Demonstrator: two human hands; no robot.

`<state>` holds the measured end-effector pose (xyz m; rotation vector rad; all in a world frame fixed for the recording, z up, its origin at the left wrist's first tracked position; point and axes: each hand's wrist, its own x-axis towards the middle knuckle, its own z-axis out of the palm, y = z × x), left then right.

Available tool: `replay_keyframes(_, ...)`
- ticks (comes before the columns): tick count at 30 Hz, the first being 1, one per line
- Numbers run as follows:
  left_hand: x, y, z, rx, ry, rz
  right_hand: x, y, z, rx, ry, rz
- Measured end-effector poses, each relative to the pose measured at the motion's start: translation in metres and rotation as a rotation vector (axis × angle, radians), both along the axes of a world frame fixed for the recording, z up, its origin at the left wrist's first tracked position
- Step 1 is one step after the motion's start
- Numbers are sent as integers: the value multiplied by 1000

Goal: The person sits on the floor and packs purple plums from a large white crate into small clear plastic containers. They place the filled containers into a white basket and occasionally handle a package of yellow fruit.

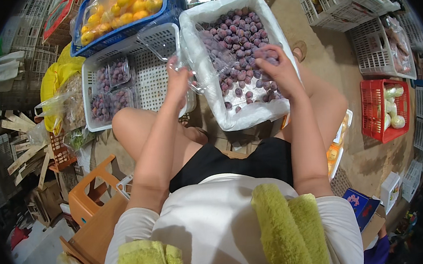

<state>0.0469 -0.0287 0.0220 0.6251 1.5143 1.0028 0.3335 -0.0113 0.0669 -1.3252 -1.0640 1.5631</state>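
Observation:
In front of me a crate lined with white plastic film [274,21] holds many loose purple plums [237,30]. My left hand [180,79] is closed on the edge of a clear plastic clamshell box [159,39]. The box's lid tilts over the white basket, and its other half reaches over the plums. My right hand [278,70] is at the crate's right side, fingers curled around what looks like a plum. In the white perforated basket [158,83] on the left, several clear boxes of plums [118,72] stand along its left side.
A blue crate of yellow fruit [123,10] stands beyond the basket. At the right are stacked white crates [342,10] and a red basket [385,110] with pale wrapped produce. An orange stool [87,195] is at the left; a yellow bag [57,88] sits beside the basket.

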Motion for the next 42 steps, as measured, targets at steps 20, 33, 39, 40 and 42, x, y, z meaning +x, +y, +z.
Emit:
replay_keyframes(20, -28, -6, -47, -20, -267, 114, -52, -4, -202, -265, -1105, -200)
replay_keyframes(33, -23, -4, -37, -54, -216, 174, -86, -13, -217, -280, -701, -228)
replay_keyframes(39, -23, -3, -39, -62, -186, 164, -80, -10, -194, -622, 250, -274)
replay_keyframes(40, -23, -3, -38, -68, -182, 167, -82, -10, -190, -617, 276, -265)
replay_keyframes(42, -19, -3, -36, -67, -201, 175, -79, -8, -204, -609, 336, -228)
